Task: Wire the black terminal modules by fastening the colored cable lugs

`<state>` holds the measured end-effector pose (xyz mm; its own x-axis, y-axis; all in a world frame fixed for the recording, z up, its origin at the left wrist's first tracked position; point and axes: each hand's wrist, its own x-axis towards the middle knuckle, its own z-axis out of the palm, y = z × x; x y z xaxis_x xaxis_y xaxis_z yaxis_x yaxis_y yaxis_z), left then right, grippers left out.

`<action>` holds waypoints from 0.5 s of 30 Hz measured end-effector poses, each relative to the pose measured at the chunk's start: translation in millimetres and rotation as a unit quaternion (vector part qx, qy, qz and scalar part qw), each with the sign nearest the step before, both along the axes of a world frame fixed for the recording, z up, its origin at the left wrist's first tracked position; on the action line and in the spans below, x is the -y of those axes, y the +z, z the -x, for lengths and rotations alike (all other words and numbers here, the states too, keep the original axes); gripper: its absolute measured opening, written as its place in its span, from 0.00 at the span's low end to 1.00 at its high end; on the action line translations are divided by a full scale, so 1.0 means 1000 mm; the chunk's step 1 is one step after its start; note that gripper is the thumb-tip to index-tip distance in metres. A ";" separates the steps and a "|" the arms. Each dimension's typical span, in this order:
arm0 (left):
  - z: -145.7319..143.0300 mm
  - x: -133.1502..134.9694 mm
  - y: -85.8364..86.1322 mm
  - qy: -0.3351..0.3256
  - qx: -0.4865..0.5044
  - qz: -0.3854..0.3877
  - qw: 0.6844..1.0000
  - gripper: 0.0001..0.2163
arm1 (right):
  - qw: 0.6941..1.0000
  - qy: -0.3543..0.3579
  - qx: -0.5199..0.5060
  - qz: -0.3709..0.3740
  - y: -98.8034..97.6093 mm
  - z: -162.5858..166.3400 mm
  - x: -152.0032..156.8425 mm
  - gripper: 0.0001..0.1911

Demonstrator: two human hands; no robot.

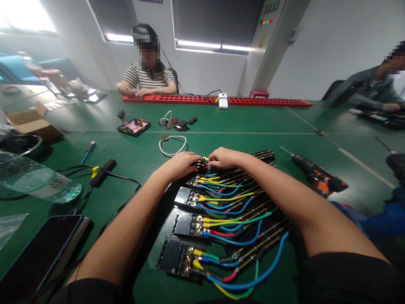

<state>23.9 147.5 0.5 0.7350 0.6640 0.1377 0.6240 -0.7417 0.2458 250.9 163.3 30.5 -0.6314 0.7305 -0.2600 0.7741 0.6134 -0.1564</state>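
A row of black terminal blocks (185,230) lies on the green table (240,122), wired with blue, yellow, green and red wires (236,211). Both of my hands meet at the far end of the row. My left hand (180,164) is curled with its fingertips pinched on a small wire end or terminal. My right hand (223,158) is also curled, its fingers pressed against the same spot from the right. What exactly sits between the fingertips is too small to name.
An orange and black power screwdriver (316,177) lies to the right. A white cable loop (172,145), a phone (41,253), a water bottle (34,179), black cables and a cardboard box (33,122) lie left. A red strip (196,99) crosses the far table. Two people sit opposite.
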 end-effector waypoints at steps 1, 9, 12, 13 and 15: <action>0.000 0.000 0.000 -0.001 0.000 0.001 1.000 0.19 | 1.000 0.003 0.005 0.000 0.001 0.000 -0.001 0.14; 0.000 0.001 0.001 0.011 -0.007 0.001 1.000 0.18 | 0.999 0.008 0.026 0.019 0.000 0.004 -0.005 0.17; -0.001 0.000 0.001 0.014 -0.006 -0.002 1.000 0.17 | 0.999 -0.003 0.022 0.026 -0.002 0.005 -0.007 0.16; -0.001 0.000 0.001 0.012 -0.006 -0.003 1.000 0.17 | 0.999 -0.005 0.014 0.029 -0.003 0.005 -0.008 0.16; -0.001 0.000 0.001 0.010 -0.005 -0.003 1.000 0.17 | 0.999 -0.005 -0.003 0.042 -0.006 0.003 -0.011 0.15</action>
